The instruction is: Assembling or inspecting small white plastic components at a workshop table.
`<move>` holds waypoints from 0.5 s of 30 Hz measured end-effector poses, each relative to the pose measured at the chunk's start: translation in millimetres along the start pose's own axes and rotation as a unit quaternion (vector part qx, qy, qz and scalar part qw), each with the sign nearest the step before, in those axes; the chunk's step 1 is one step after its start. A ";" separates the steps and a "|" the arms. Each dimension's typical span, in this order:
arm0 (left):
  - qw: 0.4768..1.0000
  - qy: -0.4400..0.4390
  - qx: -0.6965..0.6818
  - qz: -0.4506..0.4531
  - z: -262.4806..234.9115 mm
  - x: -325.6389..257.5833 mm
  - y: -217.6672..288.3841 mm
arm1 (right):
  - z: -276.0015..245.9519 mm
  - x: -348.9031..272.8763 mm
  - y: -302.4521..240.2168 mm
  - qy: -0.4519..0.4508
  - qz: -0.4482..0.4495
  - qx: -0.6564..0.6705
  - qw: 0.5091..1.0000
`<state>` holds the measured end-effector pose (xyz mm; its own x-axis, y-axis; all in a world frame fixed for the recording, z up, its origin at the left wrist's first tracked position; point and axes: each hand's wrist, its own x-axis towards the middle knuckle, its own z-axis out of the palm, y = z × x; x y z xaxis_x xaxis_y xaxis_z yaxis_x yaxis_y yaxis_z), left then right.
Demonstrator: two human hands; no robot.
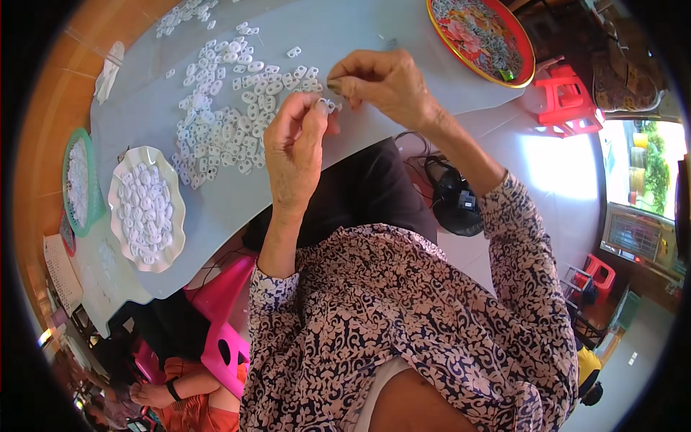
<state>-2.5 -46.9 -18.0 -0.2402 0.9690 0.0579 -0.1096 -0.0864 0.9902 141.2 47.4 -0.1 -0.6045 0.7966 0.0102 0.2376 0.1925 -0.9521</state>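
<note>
Close together above the table's near edge, my two hands meet around a small white plastic piece. My left hand pinches it between thumb and fingertips. Just above and to the right, my right hand has its thumb and fingers pressed together; whatever they hold is too small to make out. Left of my hands, many loose white plastic pieces with holes lie spread over the grey tabletop.
A scalloped white dish of white oval pieces stands at left, beside a green basket with white bits. A red round tray of small grey parts sits far right. Red stools stand beyond; a seated person is at lower left.
</note>
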 end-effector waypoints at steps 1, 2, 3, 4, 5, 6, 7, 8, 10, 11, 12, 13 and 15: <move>1.000 0.000 0.002 -0.003 0.9 -0.3 2.3 | 3.7 -6.6 4.2 0.016 0.009 0.058 0.998; 1.000 -0.002 0.008 -0.007 1.9 -0.1 4.7 | 5.3 -10.4 6.4 0.033 0.018 0.117 0.992; 1.000 -0.004 0.013 -0.012 2.8 0.3 6.6 | 3.6 -12.0 7.7 0.024 -0.003 0.122 0.992; 1.000 -0.005 0.015 -0.014 3.7 1.3 7.0 | 4.8 -13.2 8.9 0.025 -0.002 0.124 0.992; 1.000 -0.002 0.022 0.001 4.7 2.6 7.0 | 6.8 -14.0 9.7 0.033 -0.016 0.159 0.987; 0.999 0.001 0.028 0.016 5.3 3.7 6.2 | 8.8 -14.4 10.6 0.041 -0.030 0.194 0.980; 0.999 0.001 0.029 0.015 6.0 4.6 4.8 | 10.0 -14.3 11.2 0.042 -0.029 0.195 0.979; 1.000 -0.005 0.021 0.016 6.4 5.4 3.0 | 11.2 -13.6 12.1 0.049 -0.040 0.194 0.979; 1.000 -0.010 0.014 0.017 6.2 5.0 2.3 | 12.3 -13.6 12.9 0.055 -0.050 0.193 0.978; 1.000 -0.014 0.021 0.016 5.7 4.6 3.1 | 12.7 -13.5 12.9 0.058 -0.048 0.196 0.978; 0.999 -0.018 0.027 0.015 5.3 4.2 3.5 | 13.2 -13.3 12.7 0.060 -0.047 0.199 0.977; 0.999 -0.018 0.027 0.014 5.2 4.3 2.4 | 13.8 -13.4 12.7 0.060 -0.046 0.199 0.977; 0.999 -0.016 0.034 0.016 5.2 4.9 0.2 | 15.5 -13.8 12.3 0.075 -0.055 0.215 0.972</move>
<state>1.3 -40.9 -16.8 -0.2120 0.9729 0.0918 -0.0372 -0.1019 0.9941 140.7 29.8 -16.7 -0.4828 0.8656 0.1329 -0.1813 0.0496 -0.9822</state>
